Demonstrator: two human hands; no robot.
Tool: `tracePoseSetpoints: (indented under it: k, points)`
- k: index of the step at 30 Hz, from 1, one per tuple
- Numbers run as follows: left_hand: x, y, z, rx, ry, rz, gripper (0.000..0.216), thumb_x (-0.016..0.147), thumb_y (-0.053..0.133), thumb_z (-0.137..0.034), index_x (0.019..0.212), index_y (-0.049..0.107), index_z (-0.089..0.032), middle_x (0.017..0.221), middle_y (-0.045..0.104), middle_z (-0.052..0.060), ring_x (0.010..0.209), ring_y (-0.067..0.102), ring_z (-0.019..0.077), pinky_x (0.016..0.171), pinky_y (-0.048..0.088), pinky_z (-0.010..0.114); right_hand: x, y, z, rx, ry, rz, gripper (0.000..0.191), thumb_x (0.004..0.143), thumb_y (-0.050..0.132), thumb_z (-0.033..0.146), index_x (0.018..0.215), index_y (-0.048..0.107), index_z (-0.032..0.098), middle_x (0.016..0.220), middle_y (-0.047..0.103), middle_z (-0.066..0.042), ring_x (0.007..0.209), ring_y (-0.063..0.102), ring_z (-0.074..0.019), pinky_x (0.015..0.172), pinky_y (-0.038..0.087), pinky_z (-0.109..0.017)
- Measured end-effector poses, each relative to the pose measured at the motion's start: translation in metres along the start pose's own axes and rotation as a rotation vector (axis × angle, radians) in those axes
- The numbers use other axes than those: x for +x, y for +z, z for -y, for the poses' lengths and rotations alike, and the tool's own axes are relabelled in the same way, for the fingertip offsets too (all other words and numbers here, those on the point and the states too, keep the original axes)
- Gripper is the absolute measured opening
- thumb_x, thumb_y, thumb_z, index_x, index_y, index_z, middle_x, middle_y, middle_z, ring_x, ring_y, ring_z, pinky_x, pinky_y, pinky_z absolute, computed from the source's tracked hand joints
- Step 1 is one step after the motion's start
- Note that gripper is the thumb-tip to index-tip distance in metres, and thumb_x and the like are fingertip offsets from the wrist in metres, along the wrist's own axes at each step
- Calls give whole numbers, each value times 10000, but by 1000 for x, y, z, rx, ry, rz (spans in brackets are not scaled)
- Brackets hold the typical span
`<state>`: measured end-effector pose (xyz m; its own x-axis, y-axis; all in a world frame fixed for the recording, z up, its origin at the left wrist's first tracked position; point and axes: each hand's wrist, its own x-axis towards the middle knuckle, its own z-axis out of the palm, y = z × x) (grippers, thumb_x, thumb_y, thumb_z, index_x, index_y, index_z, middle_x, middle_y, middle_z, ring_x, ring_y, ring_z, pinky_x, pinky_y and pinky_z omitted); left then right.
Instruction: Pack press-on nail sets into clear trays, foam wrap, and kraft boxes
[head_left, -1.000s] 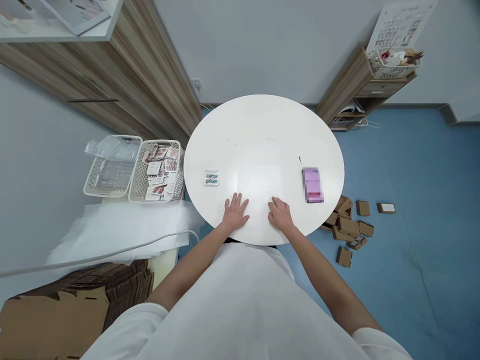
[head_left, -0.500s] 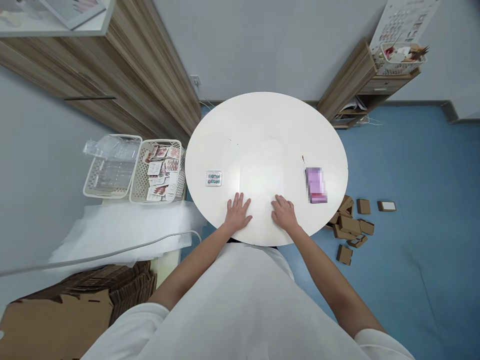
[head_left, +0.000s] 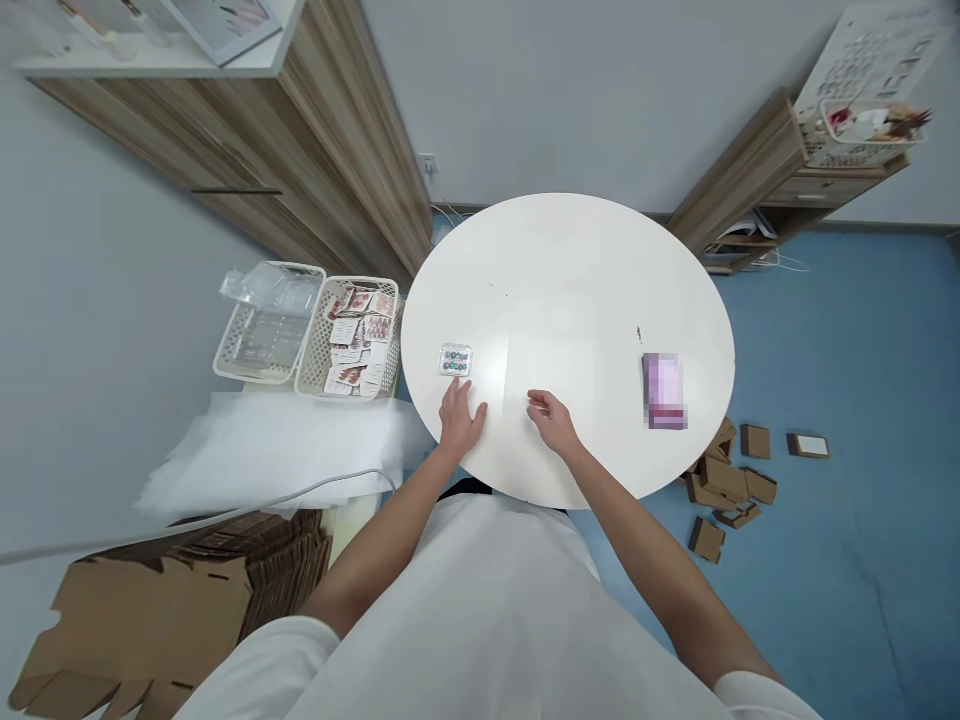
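Note:
A small clear plastic case (head_left: 455, 360) lies flat on the white oval table (head_left: 570, 250), toward its left side. Inside it sit two rows of small teal and dark pieces that look like false nails. My left hand (head_left: 461, 418) is just below the case, fingers spread, with the fingertips at its lower edge; whether they touch it I cannot tell. Near the middle of the table's front part is my right hand (head_left: 553, 420), its fingers loosely bent and apart, holding nothing that I can see. A blurred purple object (head_left: 664, 390) lies at the table's right.
Two white baskets stand left of the table, one with clear plastic cases (head_left: 270, 335), one with printed cards (head_left: 349, 335). White sheets (head_left: 277, 440) and flattened cardboard (head_left: 150, 620) are nearer me. Small brown boxes (head_left: 724, 480) lie on the floor at right.
My left hand has moved left and forward to the clear case. My right hand has shifted toward the middle with its fingers bent more. The view has swung left.

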<state>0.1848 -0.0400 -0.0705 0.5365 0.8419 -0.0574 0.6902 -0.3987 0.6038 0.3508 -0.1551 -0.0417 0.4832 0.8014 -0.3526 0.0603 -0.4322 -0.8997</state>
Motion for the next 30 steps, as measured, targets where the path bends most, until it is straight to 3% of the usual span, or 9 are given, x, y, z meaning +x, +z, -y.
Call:
tracePoseSetpoints:
  k: [4,7,14,21,30]
  points:
    - [27,-24,27,-242,-168,-110,500,819,433,-371,1272,365,-168,1367,316,133,1268,285,241,1037,244,415,25,30,22,343,162,91,377,724,505,250,1100,534,247,1209,531,-36,1064,521,-173,933,396,-352]
    - [50,-35,42,-442,-313,-109,456,823,435,-358,1238,412,-171,1301,410,128,1168,427,223,986,336,384,44,48,31,411,209,123,417,700,533,226,1116,536,250,1248,505,-28,1107,495,-179,955,382,-346]
    - [88,-35,63,-835,-546,-28,395,841,370,-387,1141,512,-174,1226,507,105,1107,491,194,896,423,351,84,86,39,480,285,115,460,703,547,255,1162,513,271,1307,452,-13,1152,456,-183,937,405,-337]
    - [90,-38,65,-823,-525,90,392,848,317,-381,1088,548,-174,1174,548,93,1072,510,180,860,443,323,93,104,35,381,246,68,438,737,502,266,1175,500,268,1287,474,-16,1132,477,-190,900,437,-360]
    - [86,-38,56,-853,-469,128,418,845,314,-404,1099,537,-159,1168,537,105,1097,493,199,857,465,320,84,102,32,389,232,19,441,735,516,272,1175,501,257,1263,497,-17,1123,486,-187,919,430,-352]
